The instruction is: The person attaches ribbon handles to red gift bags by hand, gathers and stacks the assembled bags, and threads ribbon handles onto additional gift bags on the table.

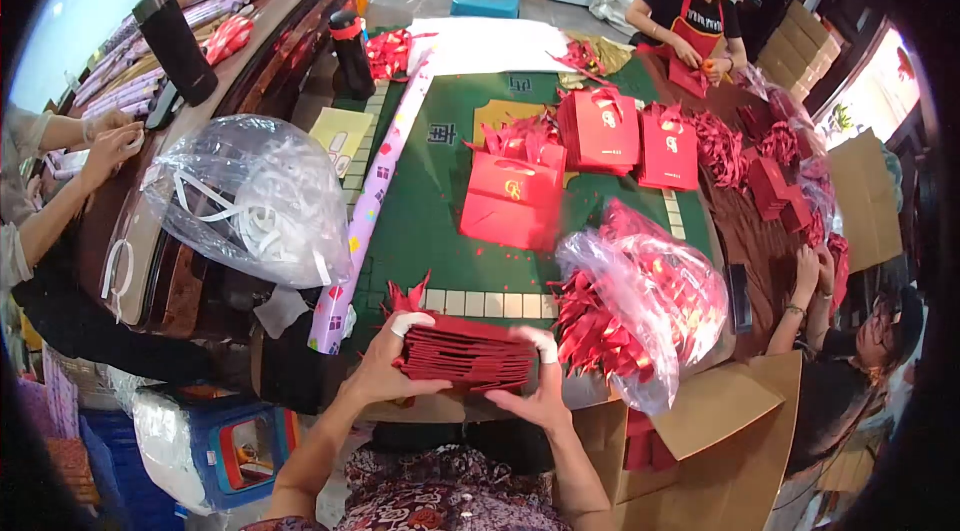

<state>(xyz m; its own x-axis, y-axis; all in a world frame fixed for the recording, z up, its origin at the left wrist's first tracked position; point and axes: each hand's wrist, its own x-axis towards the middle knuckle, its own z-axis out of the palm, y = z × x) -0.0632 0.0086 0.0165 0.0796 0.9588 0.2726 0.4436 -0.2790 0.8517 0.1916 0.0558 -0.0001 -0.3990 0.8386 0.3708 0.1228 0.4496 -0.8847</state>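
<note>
Left hand [392,363] and right hand [541,389] clasp a thick red stack [468,355] (edges layered) between half-spread fingers.

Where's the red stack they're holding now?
In the head view, the red stack is at bottom centre, between the left hand and right hand, by the green tabletop's near edge.
</note>
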